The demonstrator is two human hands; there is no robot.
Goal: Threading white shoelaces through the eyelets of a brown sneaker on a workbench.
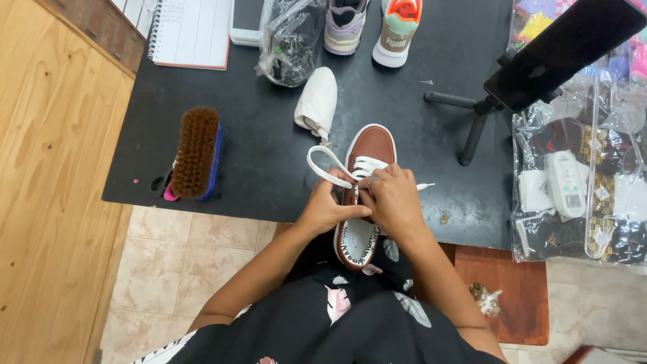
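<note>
A brown sneaker [371,144] with a white sole lies on the near edge of the black table [269,162], its toe pointing away from me. White laces run across its tongue. My left hand [326,207] pinches a white lace [323,162] that loops out to the left of the shoe. My right hand [395,200] rests on the shoe's lacing area, fingers closed on the lace at the eyelets. A lace tip sticks out to the right of that hand.
A bristle brush [195,154] lies at the table's left. A white shoe stuffer [317,101], a plastic bag [290,40], two sneakers [374,27] and a notebook [191,32] sit farther back. A phone on a small tripod [532,61] stands right, beside bagged goods [583,182].
</note>
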